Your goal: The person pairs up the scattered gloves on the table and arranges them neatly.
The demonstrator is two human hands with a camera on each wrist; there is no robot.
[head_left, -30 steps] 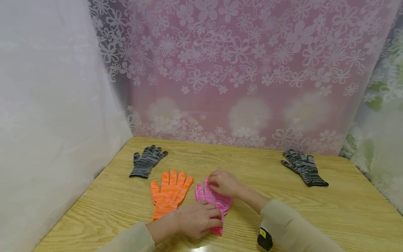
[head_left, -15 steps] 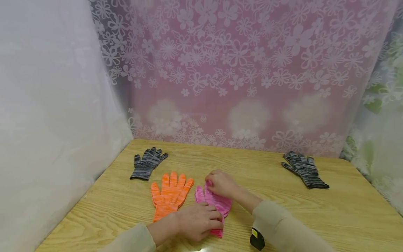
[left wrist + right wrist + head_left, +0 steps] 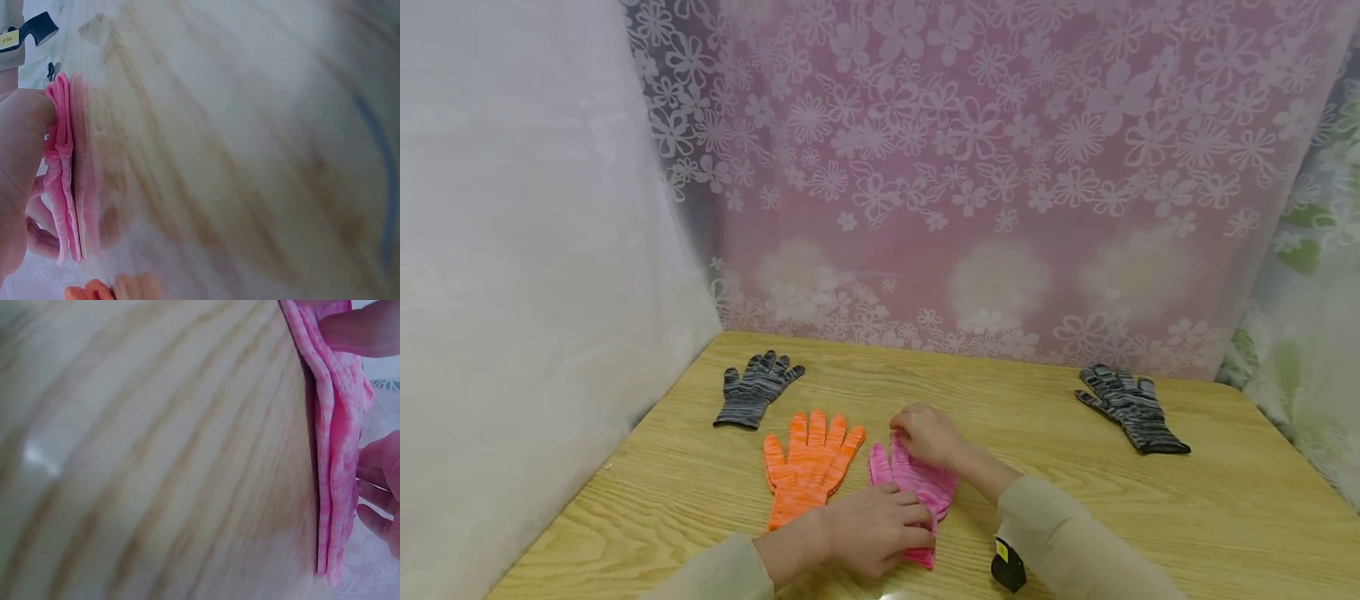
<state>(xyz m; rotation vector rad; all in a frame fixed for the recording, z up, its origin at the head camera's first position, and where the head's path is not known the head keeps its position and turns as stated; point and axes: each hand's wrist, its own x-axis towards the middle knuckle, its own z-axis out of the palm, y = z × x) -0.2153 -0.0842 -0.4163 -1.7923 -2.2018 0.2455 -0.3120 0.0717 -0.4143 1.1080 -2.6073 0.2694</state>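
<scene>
As my head view shows: pink knit glove [image 3: 925, 482] on wood-grain table [image 3: 1022, 417]; left hand [image 3: 876, 529] across cuff [image 3: 922, 557], whether pinching I cannot tell; right hand [image 3: 928, 437] pinching glove's far end. Left wrist: glove edge-on, layered. Right wrist: likewise.

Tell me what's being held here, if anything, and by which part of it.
The pink glove: the right hand appears to pinch it at its finger end. The left hand lies over the cuff; whether it grips is unclear.

Soft muted light, tabletop [image 3: 156, 462] glare, blurry wrist views
</scene>
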